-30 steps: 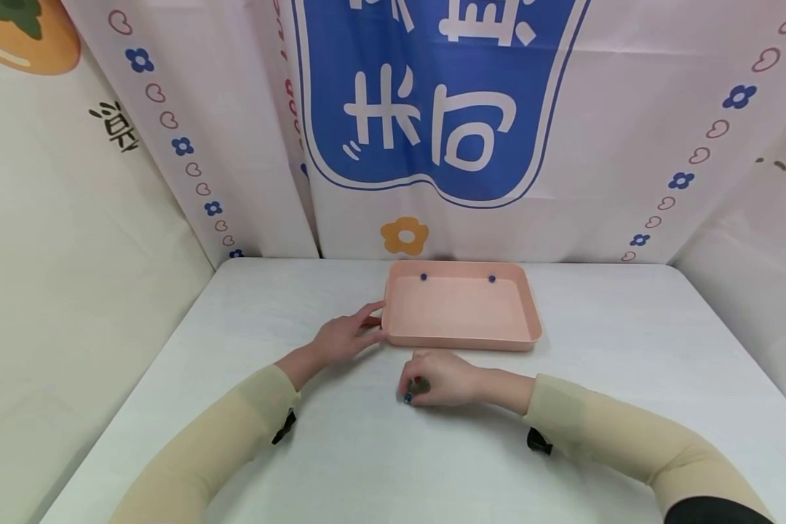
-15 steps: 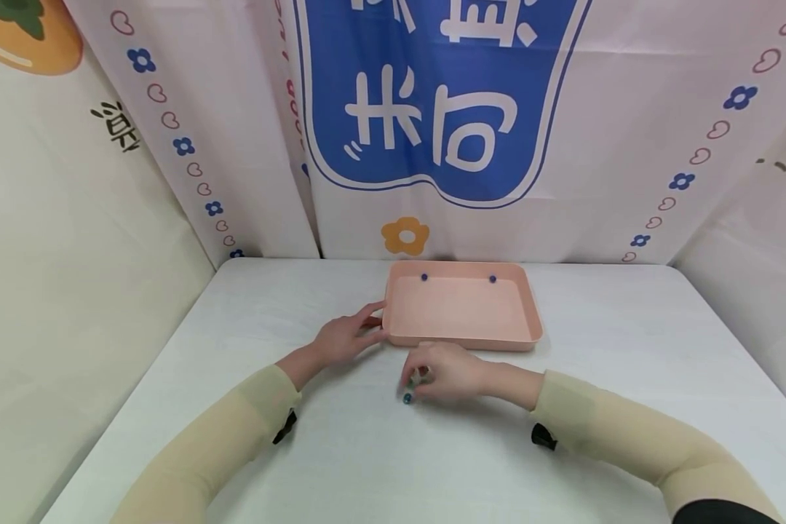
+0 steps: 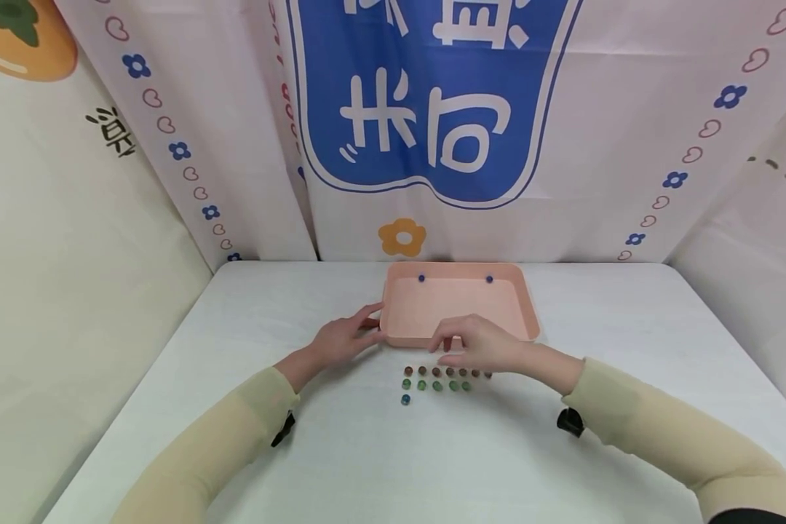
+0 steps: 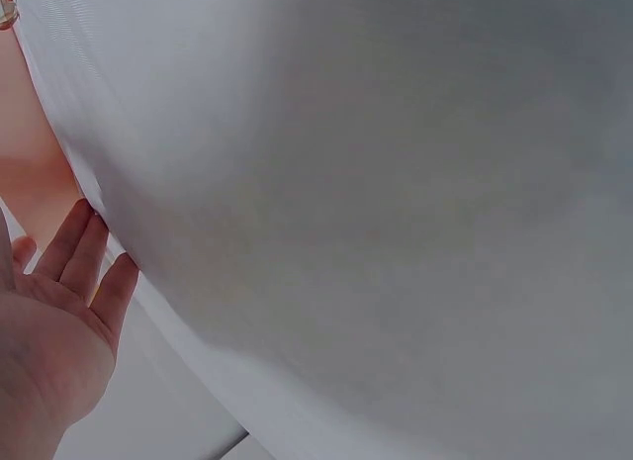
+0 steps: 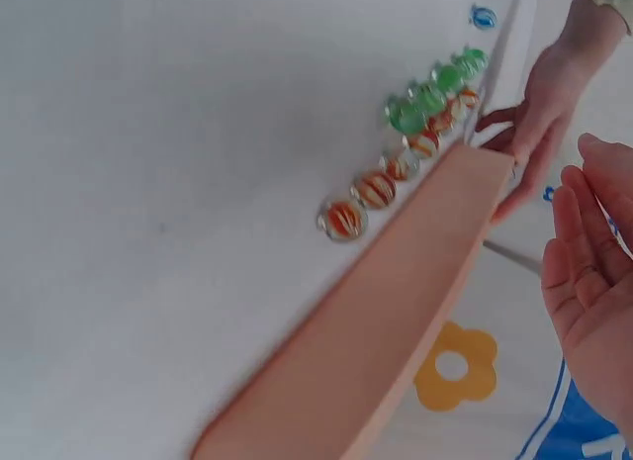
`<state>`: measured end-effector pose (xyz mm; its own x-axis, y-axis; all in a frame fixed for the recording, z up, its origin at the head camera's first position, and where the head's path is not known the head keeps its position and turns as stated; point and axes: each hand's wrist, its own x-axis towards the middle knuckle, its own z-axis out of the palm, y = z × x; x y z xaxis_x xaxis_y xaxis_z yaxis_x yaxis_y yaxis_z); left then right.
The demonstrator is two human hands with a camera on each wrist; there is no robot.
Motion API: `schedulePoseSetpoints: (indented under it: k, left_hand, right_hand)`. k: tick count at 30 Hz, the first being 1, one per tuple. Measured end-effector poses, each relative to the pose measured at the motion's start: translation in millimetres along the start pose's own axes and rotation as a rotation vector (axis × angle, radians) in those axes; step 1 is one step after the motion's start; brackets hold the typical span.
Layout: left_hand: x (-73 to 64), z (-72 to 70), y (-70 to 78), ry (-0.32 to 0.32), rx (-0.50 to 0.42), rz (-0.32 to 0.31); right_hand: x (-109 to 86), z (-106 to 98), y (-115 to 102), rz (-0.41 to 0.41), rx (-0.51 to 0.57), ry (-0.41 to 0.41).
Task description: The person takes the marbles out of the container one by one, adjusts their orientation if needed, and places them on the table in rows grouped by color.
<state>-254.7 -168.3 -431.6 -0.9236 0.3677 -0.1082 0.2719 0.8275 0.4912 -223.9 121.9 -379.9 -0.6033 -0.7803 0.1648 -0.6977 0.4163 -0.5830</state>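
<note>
A pink tray holds two dark blue marbles by its far wall. My left hand touches the tray's left side with spread fingers. Over the tray's front edge hovers my right hand, its fingers loosely bent and holding nothing. On the table before the tray lie a row of reddish-brown marbles, a row of green marbles and one blue marble at the left. In the right wrist view, the red-striped marbles line up beside the tray wall; the right hand partly covers that row's end in the head view.
A white table extends around the tray. Behind it hangs a printed curtain, with pale cloth walls at both sides. Both forearms in light sleeves reach in from the front.
My right hand has let go of the blue marble and risen toward the tray, up and right. The marble rows it covered now show. The left hand stays at the tray.
</note>
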Motion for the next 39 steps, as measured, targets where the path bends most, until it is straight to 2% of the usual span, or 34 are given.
schedulePoseSetpoints:
  k: [13,18,27,39]
  left_hand:
    - [-1.3,0.4,0.3,-0.003,0.002,0.011]
    - [-2.4,-0.3,0.2,0.002,0.000,0.022]
    - [-3.1,-0.7,2.2,0.002,0.002,0.008]
    - [-2.5,0.3,0.5,0.005,0.018,0.013]
  right_hand:
    - [1.3,-35,9,-0.070,-0.089,0.171]
    - [8.3,-46,15,-0.031,-0.101,0.192]
    - [39.7,-66,26,0.136,-0.118,0.089]
    - [85.7,-82,46,0.236,-0.107,0.106]
